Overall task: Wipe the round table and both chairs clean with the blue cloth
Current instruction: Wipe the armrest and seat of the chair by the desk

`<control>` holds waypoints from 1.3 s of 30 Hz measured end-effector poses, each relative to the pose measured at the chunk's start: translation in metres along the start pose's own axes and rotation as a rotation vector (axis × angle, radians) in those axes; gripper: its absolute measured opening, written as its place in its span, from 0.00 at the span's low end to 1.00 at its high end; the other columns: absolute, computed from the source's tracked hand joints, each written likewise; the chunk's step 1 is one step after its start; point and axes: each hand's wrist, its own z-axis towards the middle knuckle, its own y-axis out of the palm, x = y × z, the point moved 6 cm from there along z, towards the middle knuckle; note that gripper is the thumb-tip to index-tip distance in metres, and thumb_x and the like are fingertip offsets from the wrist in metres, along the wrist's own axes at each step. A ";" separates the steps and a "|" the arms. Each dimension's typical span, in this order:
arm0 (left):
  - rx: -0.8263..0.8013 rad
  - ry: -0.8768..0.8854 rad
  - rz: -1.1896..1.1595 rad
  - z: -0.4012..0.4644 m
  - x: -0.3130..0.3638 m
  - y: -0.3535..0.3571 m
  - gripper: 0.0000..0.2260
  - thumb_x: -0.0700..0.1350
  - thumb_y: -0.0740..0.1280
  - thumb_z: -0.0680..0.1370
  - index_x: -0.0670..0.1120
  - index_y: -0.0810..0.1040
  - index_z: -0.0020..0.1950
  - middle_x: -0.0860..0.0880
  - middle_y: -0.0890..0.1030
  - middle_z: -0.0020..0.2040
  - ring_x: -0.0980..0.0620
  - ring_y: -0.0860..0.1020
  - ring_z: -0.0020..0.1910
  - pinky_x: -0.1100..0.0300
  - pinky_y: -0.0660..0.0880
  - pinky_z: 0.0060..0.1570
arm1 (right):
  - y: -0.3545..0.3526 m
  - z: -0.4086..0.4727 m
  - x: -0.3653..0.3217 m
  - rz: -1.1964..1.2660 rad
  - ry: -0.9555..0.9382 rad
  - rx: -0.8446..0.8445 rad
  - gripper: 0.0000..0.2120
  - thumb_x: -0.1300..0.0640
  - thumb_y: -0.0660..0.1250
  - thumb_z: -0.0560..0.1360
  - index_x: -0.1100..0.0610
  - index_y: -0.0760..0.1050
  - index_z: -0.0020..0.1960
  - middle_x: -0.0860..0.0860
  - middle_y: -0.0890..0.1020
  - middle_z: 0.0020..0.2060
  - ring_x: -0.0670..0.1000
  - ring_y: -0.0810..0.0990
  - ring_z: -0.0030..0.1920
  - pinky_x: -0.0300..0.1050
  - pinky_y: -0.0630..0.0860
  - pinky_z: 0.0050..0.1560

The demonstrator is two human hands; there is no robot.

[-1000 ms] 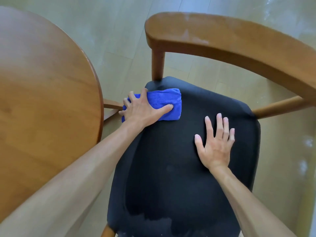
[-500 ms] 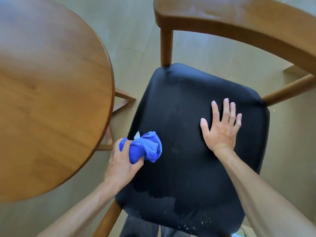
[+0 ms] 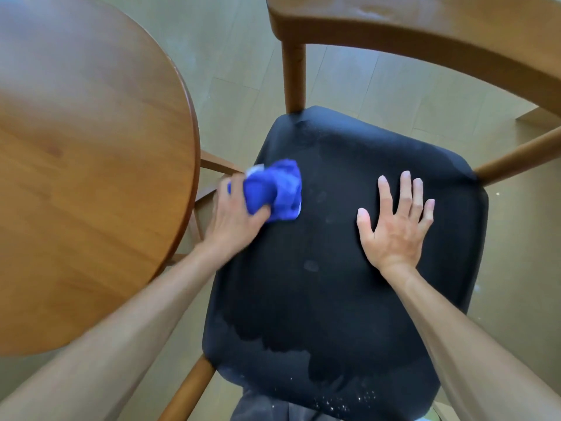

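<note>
Left hand (image 3: pixel 233 218) bunches blue cloth (image 3: pixel 274 189) on seat (image 3: pixel 318 284).

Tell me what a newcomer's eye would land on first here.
The bright blue cloth, bunched in the left hand at the left edge of the black chair seat, stands out first. Next comes the right hand, spread flat on the seat, and the round wooden table at left.
</note>
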 end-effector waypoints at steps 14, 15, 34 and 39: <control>-0.169 -0.082 0.046 -0.073 -0.060 0.008 0.26 0.50 0.69 0.71 0.56 0.62 0.66 0.50 0.65 0.64 0.47 0.72 0.57 0.54 0.69 0.50 | 0.000 0.000 0.000 -0.006 -0.007 0.015 0.30 0.41 0.53 0.77 0.51 0.57 0.76 0.57 0.55 0.77 0.59 0.52 0.77 0.63 0.48 0.73; -0.213 -0.115 0.062 -0.094 -0.073 0.009 0.25 0.50 0.69 0.72 0.56 0.61 0.65 0.51 0.64 0.65 0.47 0.73 0.54 0.54 0.69 0.47 | 0.000 0.000 0.000 -0.003 -0.005 0.013 0.30 0.41 0.53 0.77 0.51 0.57 0.76 0.57 0.55 0.77 0.59 0.52 0.77 0.63 0.48 0.73; -0.120 0.234 0.329 -0.041 0.057 0.012 0.32 0.47 0.70 0.72 0.50 0.61 0.74 0.44 0.54 0.75 0.40 0.60 0.70 0.47 0.64 0.67 | -0.011 0.002 0.000 0.093 0.005 -0.132 0.28 0.44 0.58 0.78 0.51 0.59 0.76 0.55 0.53 0.78 0.57 0.48 0.77 0.60 0.44 0.74; -0.216 0.330 0.459 0.014 0.132 0.044 0.39 0.48 0.70 0.70 0.54 0.53 0.77 0.44 0.52 0.76 0.39 0.58 0.71 0.43 0.64 0.65 | -0.034 0.017 0.006 0.587 0.229 -0.160 0.22 0.48 0.53 0.79 0.50 0.68 0.72 0.50 0.60 0.76 0.49 0.52 0.76 0.54 0.46 0.75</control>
